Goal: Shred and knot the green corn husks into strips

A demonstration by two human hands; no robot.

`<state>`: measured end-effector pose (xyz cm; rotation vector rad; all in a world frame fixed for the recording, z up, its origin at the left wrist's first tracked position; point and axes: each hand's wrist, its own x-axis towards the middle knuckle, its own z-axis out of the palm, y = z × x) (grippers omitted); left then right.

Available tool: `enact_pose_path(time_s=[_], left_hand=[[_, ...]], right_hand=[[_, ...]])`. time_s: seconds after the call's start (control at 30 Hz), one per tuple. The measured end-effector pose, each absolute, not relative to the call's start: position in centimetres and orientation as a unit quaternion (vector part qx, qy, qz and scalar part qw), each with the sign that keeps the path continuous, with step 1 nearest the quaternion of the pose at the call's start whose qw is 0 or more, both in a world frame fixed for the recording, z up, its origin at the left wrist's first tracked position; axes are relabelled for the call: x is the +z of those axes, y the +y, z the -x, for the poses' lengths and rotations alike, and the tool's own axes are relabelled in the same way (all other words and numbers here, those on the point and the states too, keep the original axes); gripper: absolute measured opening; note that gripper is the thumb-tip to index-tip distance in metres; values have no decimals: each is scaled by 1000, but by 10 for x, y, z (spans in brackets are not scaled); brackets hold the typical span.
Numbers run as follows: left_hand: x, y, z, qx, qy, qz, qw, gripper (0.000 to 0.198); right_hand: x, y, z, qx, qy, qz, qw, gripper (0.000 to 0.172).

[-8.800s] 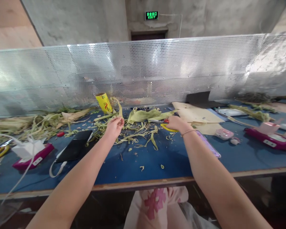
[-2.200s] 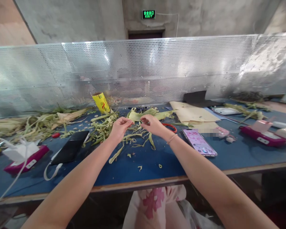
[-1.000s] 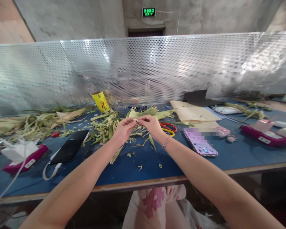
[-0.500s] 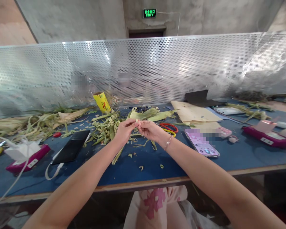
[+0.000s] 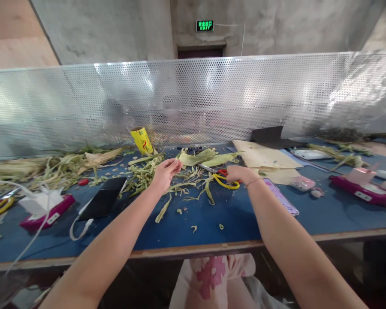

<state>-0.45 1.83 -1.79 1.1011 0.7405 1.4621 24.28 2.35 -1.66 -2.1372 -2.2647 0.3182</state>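
My left hand (image 5: pixel 167 172) is closed in a pinch over the middle of the table. Whatever lies between its fingertips is too small to name. My right hand (image 5: pixel 239 174) has its fingers curled at the red handle of the scissors (image 5: pixel 225 182), whose yellow loop lies toward me. The scissor blades point left across dried corn husks (image 5: pixel 199 157). Below and left of my left hand is a heap of shredded, twisted husk strips (image 5: pixel 144 174). Thin husk scraps (image 5: pixel 209 192) lie between my hands.
A yellow tube (image 5: pixel 142 140) leans near the perforated metal screen (image 5: pixel 186 98). A black phone (image 5: pixel 104 199) is at left, a purple-screened phone (image 5: pixel 281 197) by my right wrist. Brown paper (image 5: pixel 265 156) lies behind it. Magenta power strips (image 5: pixel 48 213) sit at both sides.
My hands were together at the fingertips and have parted. The right hand has moved right to the scissors' red handle; the left remains pinched near the husks. The view has shifted slightly.
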Motion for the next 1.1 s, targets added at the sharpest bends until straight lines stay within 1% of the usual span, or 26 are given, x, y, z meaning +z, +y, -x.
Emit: enact_pose_path(time_s=[0.07, 0.17, 0.37, 0.53, 0.6, 0.63, 0.7, 0.77, 0.9, 1.0, 1.1], left_hand=[[-17, 23, 11, 639, 311, -435, 554, 25], [-16, 29, 18, 655, 312, -402, 559, 24], [-16, 34, 26, 670, 317, -368, 561, 18], [-14, 35, 28, 687, 297, -363, 555, 17], [-14, 36, 28, 692, 293, -364, 550, 15], [-15, 37, 28, 693, 293, -365, 548, 15], [-16, 39, 28, 692, 292, -371, 546, 13], [-18, 40, 27, 687, 290, -383, 545, 12], [-20, 39, 25, 681, 288, -394, 546, 11], [-20, 38, 23, 677, 292, -390, 551, 10], [-20, 37, 21, 672, 298, -394, 552, 9]], right_hand=[[-20, 25, -247, 109, -726, 679, -11, 29], [-26, 26, -242, 107, -732, 672, -10, 35], [-35, 36, -243, 95, -727, 680, 17, 27], [-31, 39, -239, 68, -715, 691, 79, 28], [-27, 35, -230, 52, -715, 687, 118, 29], [-26, 32, -224, 44, -718, 680, 143, 31], [-25, 25, -211, 37, -738, 636, 225, 35], [-27, 18, -199, 40, -756, 597, 266, 39], [-34, 9, -183, -7, -781, 549, 297, 49], [-41, 9, -179, -14, -797, 532, 286, 58], [-44, 10, -178, -3, -805, 522, 282, 61]])
